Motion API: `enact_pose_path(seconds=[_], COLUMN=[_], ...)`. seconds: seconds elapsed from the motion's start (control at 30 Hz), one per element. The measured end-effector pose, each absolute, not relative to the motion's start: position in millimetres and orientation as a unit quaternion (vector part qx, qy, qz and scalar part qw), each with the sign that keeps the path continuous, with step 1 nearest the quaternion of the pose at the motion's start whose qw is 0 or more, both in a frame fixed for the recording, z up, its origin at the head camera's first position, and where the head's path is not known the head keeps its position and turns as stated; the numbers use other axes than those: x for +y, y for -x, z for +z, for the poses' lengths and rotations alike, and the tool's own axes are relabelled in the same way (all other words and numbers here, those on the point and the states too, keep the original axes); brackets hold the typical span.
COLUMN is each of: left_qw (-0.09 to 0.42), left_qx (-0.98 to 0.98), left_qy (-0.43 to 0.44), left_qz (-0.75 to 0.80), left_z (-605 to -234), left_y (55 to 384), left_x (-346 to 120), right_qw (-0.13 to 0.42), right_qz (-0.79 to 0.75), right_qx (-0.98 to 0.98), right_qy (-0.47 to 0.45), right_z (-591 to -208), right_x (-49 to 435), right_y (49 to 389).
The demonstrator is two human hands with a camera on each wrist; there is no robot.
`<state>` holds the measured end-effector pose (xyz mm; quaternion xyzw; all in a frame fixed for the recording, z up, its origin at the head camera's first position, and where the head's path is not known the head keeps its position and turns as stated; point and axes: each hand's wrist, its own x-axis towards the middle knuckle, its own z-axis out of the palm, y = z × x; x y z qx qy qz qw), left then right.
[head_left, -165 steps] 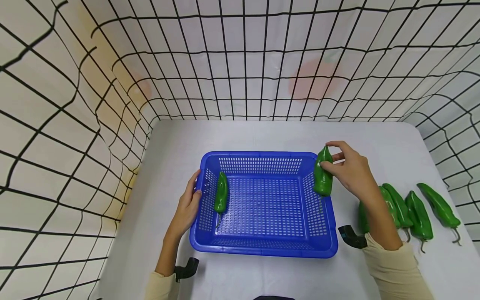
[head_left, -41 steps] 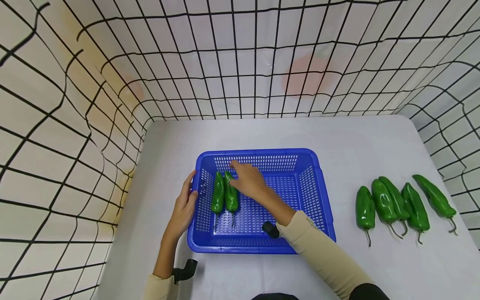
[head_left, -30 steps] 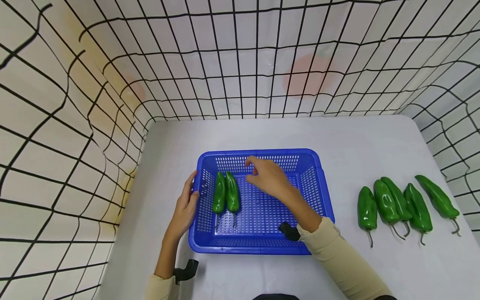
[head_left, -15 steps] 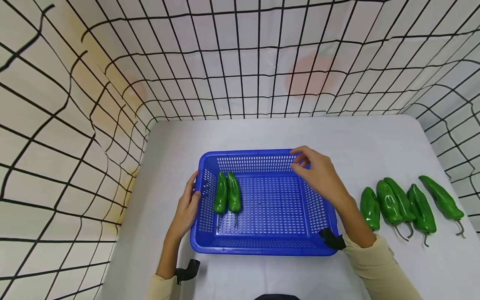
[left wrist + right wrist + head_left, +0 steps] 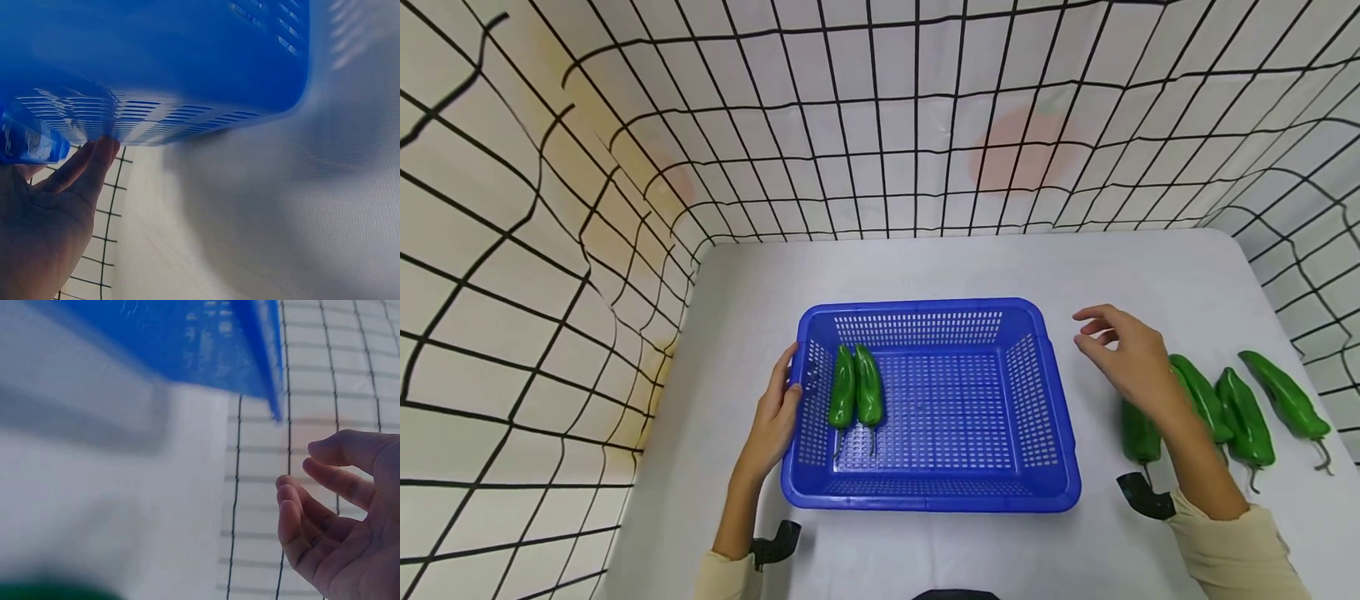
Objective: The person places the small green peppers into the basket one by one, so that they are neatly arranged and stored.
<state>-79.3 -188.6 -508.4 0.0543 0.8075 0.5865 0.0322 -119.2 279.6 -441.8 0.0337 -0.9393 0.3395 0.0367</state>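
A blue plastic basket (image 5: 925, 507) with slotted walls stands mid-table in the head view. Two long green peppers (image 5: 842, 387) lie side by side in its left end, stems toward the person. My left hand (image 5: 775, 412) holds the basket's left rim; in the left wrist view its fingertips (image 5: 106, 147) meet the outer wall just under the rim. Beyond the basket's right side, my right hand (image 5: 1127, 354) hovers with loosely bent fingers and nothing between them. Several more green peppers (image 5: 1243, 417) lie on the table by the right forearm, partly covered by it.
A black wire grid (image 5: 917, 125) walls the table along the back and both sides. The white tabletop (image 5: 910, 271) shows behind and in front of the basket. A blurred green edge (image 5: 56, 591) crosses the bottom of the right wrist view.
A second pepper now lies in the basket beside the first; my right hand let it go there, then moved right, out past the basket's right rim. My left hand has stayed at the rim.
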Motion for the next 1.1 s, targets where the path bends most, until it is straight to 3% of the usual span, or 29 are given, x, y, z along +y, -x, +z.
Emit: enact_pose_path(seconds=[0.57, 1.1], left_qw=[0.030, 0.030], left_qx=[0.807, 0.806], left_qy=[-0.051, -0.048], left_qz=[0.587, 0.589], left_z=[-507.7, -510.2], left_y=[78.3, 79.3], left_x=[-187.9, -188.2], right_qw=[-0.046, -0.135], right_qz=[0.279, 0.220], right_qx=[-0.959, -0.966], right_qy=[0.023, 0.022], right_z=[-474.5, -490.9], right_x=[345.2, 350.3], right_y=[97.9, 97.1])
